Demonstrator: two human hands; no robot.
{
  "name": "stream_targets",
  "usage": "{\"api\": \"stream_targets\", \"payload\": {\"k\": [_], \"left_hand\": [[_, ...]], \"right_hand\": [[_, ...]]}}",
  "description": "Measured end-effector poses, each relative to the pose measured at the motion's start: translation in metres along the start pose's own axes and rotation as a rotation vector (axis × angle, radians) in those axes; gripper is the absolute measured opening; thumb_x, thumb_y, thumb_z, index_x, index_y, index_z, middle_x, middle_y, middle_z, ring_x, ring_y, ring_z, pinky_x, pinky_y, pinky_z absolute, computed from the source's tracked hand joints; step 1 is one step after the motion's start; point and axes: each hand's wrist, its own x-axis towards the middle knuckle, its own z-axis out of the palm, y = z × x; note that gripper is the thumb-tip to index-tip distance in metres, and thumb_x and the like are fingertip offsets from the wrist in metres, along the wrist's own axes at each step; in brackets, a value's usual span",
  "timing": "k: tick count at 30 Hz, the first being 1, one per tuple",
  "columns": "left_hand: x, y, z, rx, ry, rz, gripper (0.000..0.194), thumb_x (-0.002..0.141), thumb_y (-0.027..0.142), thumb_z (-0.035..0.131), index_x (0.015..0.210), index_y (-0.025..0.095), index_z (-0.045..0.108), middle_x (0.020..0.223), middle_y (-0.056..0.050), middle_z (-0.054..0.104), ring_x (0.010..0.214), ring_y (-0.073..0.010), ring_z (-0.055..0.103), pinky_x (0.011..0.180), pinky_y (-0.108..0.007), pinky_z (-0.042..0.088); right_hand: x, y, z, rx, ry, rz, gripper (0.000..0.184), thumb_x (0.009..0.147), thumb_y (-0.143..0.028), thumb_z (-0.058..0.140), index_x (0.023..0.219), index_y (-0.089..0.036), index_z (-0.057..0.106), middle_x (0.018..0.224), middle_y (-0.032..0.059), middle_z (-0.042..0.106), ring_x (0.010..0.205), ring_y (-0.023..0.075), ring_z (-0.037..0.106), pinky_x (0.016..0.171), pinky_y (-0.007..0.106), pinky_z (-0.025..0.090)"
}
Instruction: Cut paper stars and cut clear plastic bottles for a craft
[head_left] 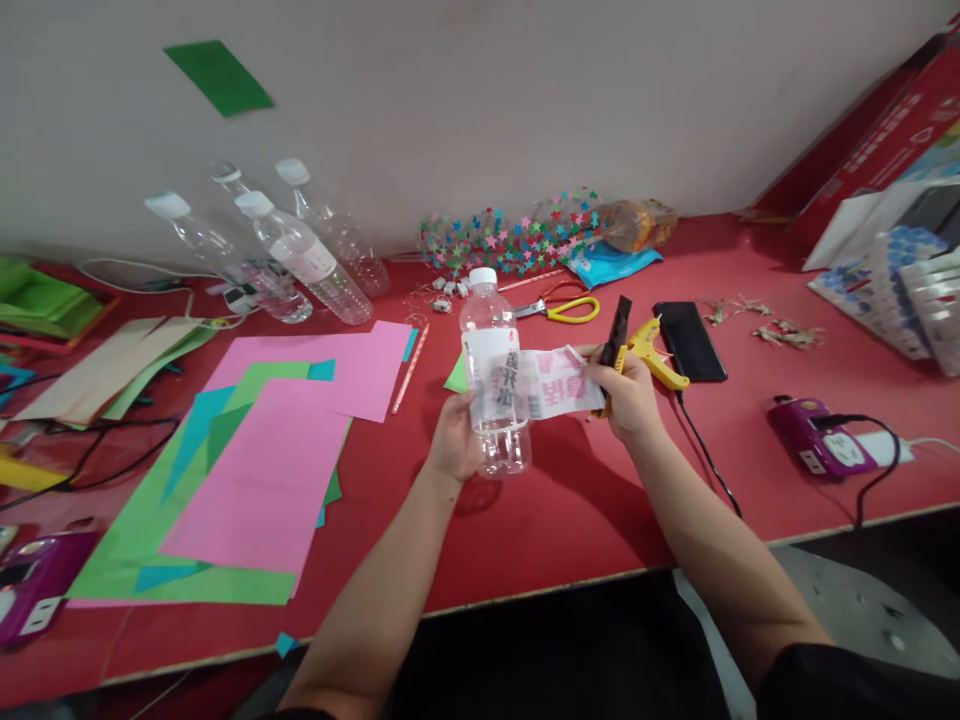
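Note:
My left hand [454, 438] is wrapped round the lower side of a clear plastic bottle [504, 455] with a white cap, holding it upright. A printed label [562, 382] is partly peeled off the bottle and stretches to the right. At its free end, my right hand [628, 392] pinches the label and also grips a yellow and black utility knife [619, 325], whose black end points up. Just beyond that hand lies a yellow hot glue gun [654, 355] beside a black phone [690, 342]. Scissors [566, 307] with yellow and red handles rest behind the bottle.
Several clear bottles [315, 265] stand at the back left. Pink, green and blue paper sheets [259, 470] cover the left side. Star-decorated bottles [510, 235] lie along the wall. A purple power socket [821, 440] with cords sits at the right, near the table's front edge [570, 590].

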Motion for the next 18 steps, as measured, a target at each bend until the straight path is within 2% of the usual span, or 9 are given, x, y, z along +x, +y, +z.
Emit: {"api": "stream_targets", "payload": {"k": [2,5,8,11,14,16,18], "left_hand": [[0.002,-0.005,-0.001,0.041,0.039,0.033,0.041,0.068,0.034,0.067,0.104,0.014,0.065,0.093,-0.008,0.075,0.109,-0.0314,0.066,0.096,-0.045,0.052],[0.003,-0.014,-0.001,0.081,0.058,0.041,0.041,0.071,0.035,0.067,0.106,0.014,0.063,0.099,-0.009,0.074,0.113,-0.0318,0.064,0.097,-0.044,0.052],[0.001,-0.024,0.002,0.134,-0.010,0.026,0.049,0.070,0.035,0.075,0.114,0.018,0.060,0.106,-0.009,0.072,0.109,-0.0314,0.066,0.092,-0.043,0.053],[0.001,-0.029,0.004,0.211,-0.088,0.018,0.058,0.065,0.025,0.081,0.119,0.021,0.057,0.110,-0.008,0.071,0.105,-0.0296,0.068,0.088,-0.041,0.054],[0.003,-0.021,0.000,0.181,-0.008,0.043,0.053,0.062,0.021,0.082,0.110,0.020,0.060,0.098,-0.005,0.073,0.087,-0.0243,0.072,0.078,-0.036,0.057],[0.003,-0.011,-0.003,0.097,0.035,0.063,0.044,0.063,0.025,0.080,0.102,0.020,0.061,0.088,-0.002,0.073,0.075,-0.0194,0.071,0.069,-0.031,0.057],[0.002,-0.002,-0.002,0.004,0.010,0.064,0.035,0.065,0.032,0.077,0.093,0.019,0.063,0.079,-0.001,0.071,0.070,-0.0175,0.070,0.065,-0.028,0.056]], "right_hand": [[-0.005,-0.005,0.003,0.115,-0.059,0.060,0.019,0.057,-0.024,0.070,0.061,-0.019,0.051,0.061,-0.0047,0.056,0.046,0.0067,0.045,0.040,0.019,0.033],[-0.015,-0.010,0.010,0.200,-0.190,0.154,0.025,0.056,-0.022,0.071,0.075,-0.022,0.055,0.056,-0.0090,0.051,0.038,0.0053,0.040,0.036,0.019,0.029],[-0.024,-0.010,0.016,0.217,-0.372,0.258,0.034,0.056,-0.018,0.066,0.088,-0.023,0.056,0.053,-0.0106,0.051,0.033,0.0054,0.035,0.034,0.020,0.027],[-0.031,-0.011,0.018,0.221,-0.449,0.331,0.033,0.055,-0.022,0.067,0.087,-0.021,0.058,0.057,-0.0081,0.054,0.040,0.0070,0.044,0.039,0.021,0.035],[-0.028,-0.013,0.015,0.139,-0.347,0.322,0.039,0.051,-0.019,0.076,0.085,-0.021,0.056,0.065,-0.0071,0.058,0.052,0.0088,0.053,0.051,0.022,0.043],[-0.020,-0.014,0.010,0.100,-0.195,0.289,0.042,0.048,-0.015,0.078,0.081,-0.022,0.053,0.063,-0.0081,0.057,0.052,0.0096,0.054,0.052,0.023,0.044],[-0.009,-0.013,0.004,0.137,-0.026,0.225,0.040,0.047,-0.014,0.076,0.076,-0.022,0.050,0.059,-0.0088,0.055,0.049,0.0097,0.052,0.048,0.023,0.042]]}}
